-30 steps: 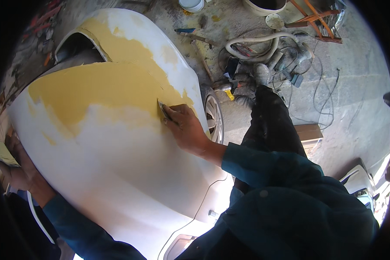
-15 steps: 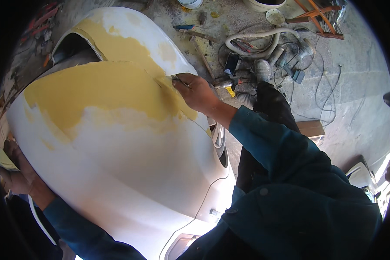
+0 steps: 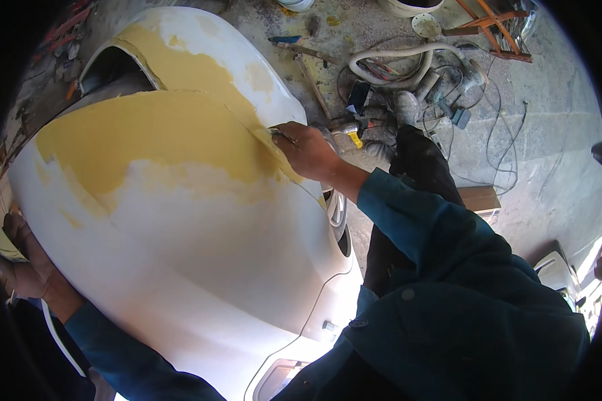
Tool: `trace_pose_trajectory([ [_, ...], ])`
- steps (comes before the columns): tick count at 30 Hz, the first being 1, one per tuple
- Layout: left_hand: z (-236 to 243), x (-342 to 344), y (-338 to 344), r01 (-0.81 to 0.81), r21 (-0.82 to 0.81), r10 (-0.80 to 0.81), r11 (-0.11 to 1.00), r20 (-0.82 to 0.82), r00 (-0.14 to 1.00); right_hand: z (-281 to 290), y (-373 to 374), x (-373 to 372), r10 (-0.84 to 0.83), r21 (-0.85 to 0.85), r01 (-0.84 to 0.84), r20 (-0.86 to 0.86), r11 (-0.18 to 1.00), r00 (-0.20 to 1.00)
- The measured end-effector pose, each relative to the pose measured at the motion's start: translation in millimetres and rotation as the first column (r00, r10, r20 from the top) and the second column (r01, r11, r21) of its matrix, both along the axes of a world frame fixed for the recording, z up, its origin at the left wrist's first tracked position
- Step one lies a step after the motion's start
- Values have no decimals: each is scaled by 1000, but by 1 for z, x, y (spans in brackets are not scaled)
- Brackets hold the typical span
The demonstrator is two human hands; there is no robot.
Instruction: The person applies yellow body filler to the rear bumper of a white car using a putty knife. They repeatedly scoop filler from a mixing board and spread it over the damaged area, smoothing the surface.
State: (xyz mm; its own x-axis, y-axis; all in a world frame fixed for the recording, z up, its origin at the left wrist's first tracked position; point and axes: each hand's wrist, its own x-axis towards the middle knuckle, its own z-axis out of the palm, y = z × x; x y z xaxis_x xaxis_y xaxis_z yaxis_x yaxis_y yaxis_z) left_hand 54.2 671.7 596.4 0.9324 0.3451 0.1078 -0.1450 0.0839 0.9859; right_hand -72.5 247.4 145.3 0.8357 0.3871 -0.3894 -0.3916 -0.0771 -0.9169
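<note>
Sleeves, two, dark teal [image 3: 408, 207], nearest you. Left hand, one [image 3: 30, 264], at the near left edge of the car, fingers spread beside one pale yellow piece [image 3: 7, 246]; whether your grip there is closed on that piece, you cannot tell from this view. Car, one, white [image 3: 201, 247], filling the middle, with one dark opening [image 3: 117, 69] on its far left. Wheel, one [image 3: 338, 208], just off the car's right side. Right hand, one [image 3: 311, 152], fingers together, clamped on one spreader [image 3: 275, 131], mostly hidden by your grip. Filler, yellow, one broad coat [image 3: 160, 130], across the car's far half and over its crease; the spreader is at the coat's right edge. Change on record: a second ago your right hand lay nearer, over the filler's lower right part; now it is farther and to the right, at the edge, so the work in hand appears to have passed from the broad face to the crease; your left hand has kept its place. Box, one, brown [image 3: 480, 198], on the floor at right. Hose, one, pale, looped [image 3: 361, 63], farther. Stool frame, one, orange [image 3: 498, 37], far right. Tubs, two: one white [image 3: 295, 4], one wider [image 3: 411, 9], farthest.
</note>
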Motion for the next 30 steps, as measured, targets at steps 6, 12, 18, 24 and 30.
trace_pose_trajectory([
  [6, 6, 1, 10, -9, 9, 10, 1000, -19, 1000, 0, -13, -16, 92, -40, -91, 31, 995, 995],
  [12, 8, 1, 15, 5, -3, -5, 1000, -41, 999, -11, -23, -34, 139, -63, -134, 75, 989, 988],
  [18, 11, 4, 17, 18, 8, -18, 1000, -44, 999, -10, -33, -60, 185, -67, -181, 64, 981, 981],
  [24, 5, 6, 2, 5, 53, -5, 999, -8, 1000, -14, -41, -74, 245, -102, -240, 48, 966, 968],
  [30, 12, 5, 19, 27, 61, -25, 998, -23, 999, -20, -51, -90, 275, -148, -254, 143, 956, 951],
])
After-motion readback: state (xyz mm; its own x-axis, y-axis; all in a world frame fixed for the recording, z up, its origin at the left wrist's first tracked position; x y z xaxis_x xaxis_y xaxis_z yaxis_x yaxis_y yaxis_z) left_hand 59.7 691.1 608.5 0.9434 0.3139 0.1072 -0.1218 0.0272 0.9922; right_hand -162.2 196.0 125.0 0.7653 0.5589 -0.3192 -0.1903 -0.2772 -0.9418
